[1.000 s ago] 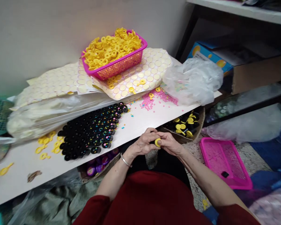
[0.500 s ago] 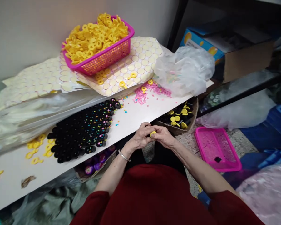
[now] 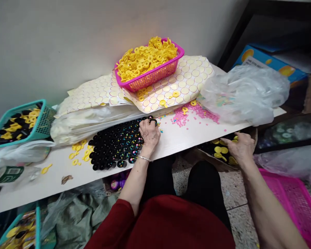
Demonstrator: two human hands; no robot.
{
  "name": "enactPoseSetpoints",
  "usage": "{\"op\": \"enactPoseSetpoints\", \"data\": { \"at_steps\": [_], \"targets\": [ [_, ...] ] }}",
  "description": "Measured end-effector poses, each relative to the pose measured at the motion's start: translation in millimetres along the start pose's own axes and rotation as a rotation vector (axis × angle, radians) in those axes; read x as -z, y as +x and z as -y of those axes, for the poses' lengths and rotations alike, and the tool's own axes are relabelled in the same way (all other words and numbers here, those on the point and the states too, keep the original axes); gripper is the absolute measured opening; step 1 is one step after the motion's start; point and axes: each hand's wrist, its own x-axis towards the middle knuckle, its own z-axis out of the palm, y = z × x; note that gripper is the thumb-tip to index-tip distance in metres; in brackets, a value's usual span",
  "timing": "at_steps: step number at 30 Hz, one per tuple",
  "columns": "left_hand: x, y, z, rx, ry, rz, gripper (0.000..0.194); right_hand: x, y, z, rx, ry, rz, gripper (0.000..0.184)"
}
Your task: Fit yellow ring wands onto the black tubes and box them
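Small black cups [image 3: 106, 147] stand packed in rows on the white table, many with tiny coloured beads inside. My left hand [image 3: 149, 133] is at the right end of these rows, its fingers curled down round a black cup, which they mostly hide. Over at the right, my right hand [image 3: 241, 147] hangs above a cardboard box [image 3: 217, 164] of black pieces with yellow caps [image 3: 221, 149]. Its thumb and fingers are apart, and no piece shows between them. Loose pink beads [image 3: 199, 112] are scattered on the table between my hands.
A pink basket [image 3: 155, 76] heaped with yellow ring pieces sits on sticker sheets [image 3: 191, 74] at the back. A clear plastic bag [image 3: 246, 93] lies at right, a teal basket [image 3: 45, 121] at left. On the floor is a pink tray [image 3: 287, 197].
My hands, together in front of me on a yellow-capped piece, have parted. The left went to the black cups, the right to the cardboard box. The view has swung left.
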Motion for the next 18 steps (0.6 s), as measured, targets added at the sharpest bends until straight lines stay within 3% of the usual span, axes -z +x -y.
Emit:
{"op": "enactPoseSetpoints", "data": {
  "at_steps": [2,4,6,8,11,15,18],
  "targets": [
    [0.7,13,-3,0.034,0.131,0.034,0.023,1,0,11,0.08,0.03,-0.156,0.036],
    [0.4,21,-6,0.01,0.21,0.085,0.025,0,1,35,0.163,0.087,-0.219,0.031],
    [-0.4,25,-9,-0.02,0.255,0.131,0.026,-6,8,66,0.254,0.172,-0.123,0.026],
    [-1.7,27,-9,-0.036,0.275,0.153,0.027,-17,19,98,0.315,0.231,0.069,0.023],
    [-5.2,27,-6,-0.041,0.272,0.15,0.026,-36,39,141,0.282,0.138,0.276,0.026],
    [-8.7,27,-1,-0.005,0.231,0.144,0.021,-58,52,183,0.072,-0.007,0.3,0.042],
    [-7.9,25,0,-0.029,0.188,0.129,0.021,-67,54,199,0.049,-0.046,0.305,0.043]
  ]
}}
